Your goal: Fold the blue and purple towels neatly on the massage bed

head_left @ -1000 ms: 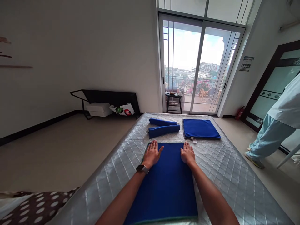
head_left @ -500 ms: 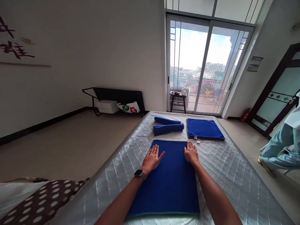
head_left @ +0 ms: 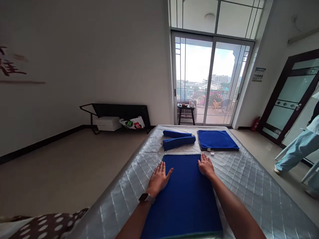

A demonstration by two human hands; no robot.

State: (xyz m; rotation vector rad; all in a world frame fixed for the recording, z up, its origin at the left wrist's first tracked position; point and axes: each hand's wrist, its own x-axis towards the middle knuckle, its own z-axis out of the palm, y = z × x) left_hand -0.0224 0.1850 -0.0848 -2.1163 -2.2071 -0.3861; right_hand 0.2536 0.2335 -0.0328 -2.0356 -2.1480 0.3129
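A blue cloth [head_left: 185,196] with a green edge lies flat and unfolded on the quilted silver mattress [head_left: 124,186]. My left hand [head_left: 159,179] rests along its left edge, fingers stretched out and thumb apart; a watch is on that wrist. At the far right corner of the cloth, my right hand [head_left: 206,165] lies flat with its fingers extended. Beyond them are two rolled blue cloths, a nearer roll [head_left: 178,142] and a farther roll [head_left: 177,133]. To their right sits a stack of blue cloths [head_left: 218,139] with small white tags at its near edge.
A person in light blue trousers [head_left: 296,146] is at the right, near chairs. A black folding frame [head_left: 119,109] with a white box [head_left: 108,123] and a printed bag [head_left: 133,122] stands by the wall. Brown polka-dot fabric [head_left: 47,225] is at lower left.
The view has tilted up and shifted slightly. My left hand has slid a little toward me along the cloth's edge; my right hand stays near the far corner. The person at right has moved.
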